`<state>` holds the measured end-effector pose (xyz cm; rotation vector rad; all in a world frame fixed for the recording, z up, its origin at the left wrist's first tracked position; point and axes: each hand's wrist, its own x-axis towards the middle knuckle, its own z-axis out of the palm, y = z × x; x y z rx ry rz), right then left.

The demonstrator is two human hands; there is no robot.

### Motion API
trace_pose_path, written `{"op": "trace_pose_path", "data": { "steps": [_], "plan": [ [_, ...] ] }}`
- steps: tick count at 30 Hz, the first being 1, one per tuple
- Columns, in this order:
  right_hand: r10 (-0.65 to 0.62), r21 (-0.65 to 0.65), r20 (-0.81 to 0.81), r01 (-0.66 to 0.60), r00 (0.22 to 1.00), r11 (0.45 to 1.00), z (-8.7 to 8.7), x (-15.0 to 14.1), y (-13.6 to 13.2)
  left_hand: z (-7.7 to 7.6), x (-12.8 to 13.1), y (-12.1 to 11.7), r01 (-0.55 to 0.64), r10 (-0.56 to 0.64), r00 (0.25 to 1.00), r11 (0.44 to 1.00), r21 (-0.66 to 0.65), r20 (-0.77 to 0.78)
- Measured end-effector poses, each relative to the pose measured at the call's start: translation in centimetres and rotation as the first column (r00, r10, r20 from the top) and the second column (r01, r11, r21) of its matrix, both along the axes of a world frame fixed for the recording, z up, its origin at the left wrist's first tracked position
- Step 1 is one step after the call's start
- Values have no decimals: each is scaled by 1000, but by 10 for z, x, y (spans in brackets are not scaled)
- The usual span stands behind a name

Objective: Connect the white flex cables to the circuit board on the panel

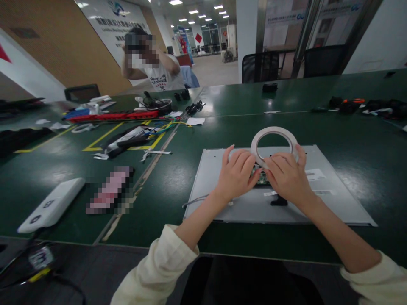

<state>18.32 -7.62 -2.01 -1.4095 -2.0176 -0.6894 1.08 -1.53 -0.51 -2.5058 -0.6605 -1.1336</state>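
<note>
A roll of white tape (pixel 275 129) stands upright between my hands, above a flat grey panel (pixel 345 203). My right hand (pixel 288 176) grips the roll's lower right side, its fingers curled round the ring. At the lower left of the ring, my left hand (pixel 237 174) is closed, with its fingertips and thumb pinched against the tape. Beneath my hands, the panel shows a green circuit board (pixel 263 178), partly covered by my fingers. A black piece (pixel 279 200) lies on the panel below my right hand, and a thin grey cable (pixel 195 199) leaves its left side.
Left of the panel, a pink phone-like object (pixel 110 190), blurred out, lies near a white power bank (pixel 52 205). Farther back are a red strip (pixel 117 115), cables and scraps. Dark items (pixel 345 103) lie at the right. Another person (pixel 159 70) sits across the table.
</note>
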Motion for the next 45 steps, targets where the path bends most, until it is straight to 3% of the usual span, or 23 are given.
{"op": "trace_pose_path", "data": {
  "steps": [5, 20, 32, 36, 41, 45],
  "plan": [
    [-16, -8, -40, 15, 999, 1000, -1, -2, 1, -7, 6, -3, -54, 50, 997, 996, -69, -59],
    [-34, -57, -39, 32, 999, 998, -4, -6, 1, -18, 11, -7, -16, 7, 995, 996, -90, -99],
    [19, -39, -91, -23, 996, 999, -4, -12, -2, -24, 15, -14, 34, 14, 990, 940, -339, 138],
    [41, -19, -137, -45, 990, 999, -3, -11, -2, -18, 15, -18, 140, -10, 967, 858, -495, 256],
    [80, -15, -233, -86, 969, 996, -4, -10, -1, -7, 15, -22, 326, -61, 918, 677, -659, 392],
    [109, -34, -322, -127, 941, 991, -10, -10, 3, -7, 17, -21, 418, -41, 882, 527, -740, 469]
  ]
}}
